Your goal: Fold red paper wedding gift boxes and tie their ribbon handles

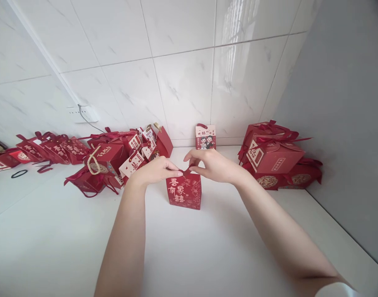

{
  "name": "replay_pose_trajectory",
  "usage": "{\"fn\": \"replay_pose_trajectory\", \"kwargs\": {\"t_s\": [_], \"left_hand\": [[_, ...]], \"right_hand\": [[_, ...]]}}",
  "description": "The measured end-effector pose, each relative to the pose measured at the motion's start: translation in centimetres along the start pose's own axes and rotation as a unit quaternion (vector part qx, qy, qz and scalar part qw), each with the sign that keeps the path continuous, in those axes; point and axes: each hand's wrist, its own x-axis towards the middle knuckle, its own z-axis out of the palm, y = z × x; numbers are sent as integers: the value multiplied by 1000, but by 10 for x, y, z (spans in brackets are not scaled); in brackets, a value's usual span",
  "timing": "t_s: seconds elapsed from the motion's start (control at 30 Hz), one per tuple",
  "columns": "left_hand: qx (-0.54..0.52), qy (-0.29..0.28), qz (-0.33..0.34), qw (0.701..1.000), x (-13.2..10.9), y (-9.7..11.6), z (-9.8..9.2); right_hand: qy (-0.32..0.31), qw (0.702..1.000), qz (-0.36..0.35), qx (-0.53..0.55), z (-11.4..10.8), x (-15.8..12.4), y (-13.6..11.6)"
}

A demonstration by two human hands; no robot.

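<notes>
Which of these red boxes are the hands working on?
The red box in the middle, its top ribbon between the left hand and right hand; the other boxes are behind or off to the sides.

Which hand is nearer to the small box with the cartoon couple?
Right. The right hand is just in front of the cartoon-couple box; the left hand is farther away, forward-left of it.

The left hand and right hand are bare, slender forearms likewise; a white sleeve, probably short, ends above the right elbow.
</notes>
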Motion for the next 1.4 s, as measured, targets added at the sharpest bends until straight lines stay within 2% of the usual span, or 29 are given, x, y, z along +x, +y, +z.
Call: {"fn": "replay_pose_trajectory", "kwargs": {"t_s": [0.1,0.2,0.33,0.43,0.57,0.8,1.03,1.27,1.4], "left_hand": [[-16,-14,-24,999,-1,-3,-1],[10,-1,-21,1000,-2,-4,-1],[28,94,17,995,-7,1,-2],[24,151,11,988,-10,6,-1],[37,133,9,990,-9,8,0],[74,95,24,992,-5,6,-1],[31,68,10,997,-7,6,0],[54,70,14,996,-7,9,0],[69,71,19,995,-8,15,1]], "right_hand": [[76,996,-46,24,12,7,-5],[103,992,-61,38,18,8,-8],[83,995,-3,57,20,6,-3],[39,997,50,40,19,5,2],[-17,998,56,0,19,7,3],[-18,998,64,-8,21,8,-1],[-48,993,86,-59,18,6,-5],[-71,992,107,-14,19,7,-7],[-57,993,104,-15,20,6,-7]]}}
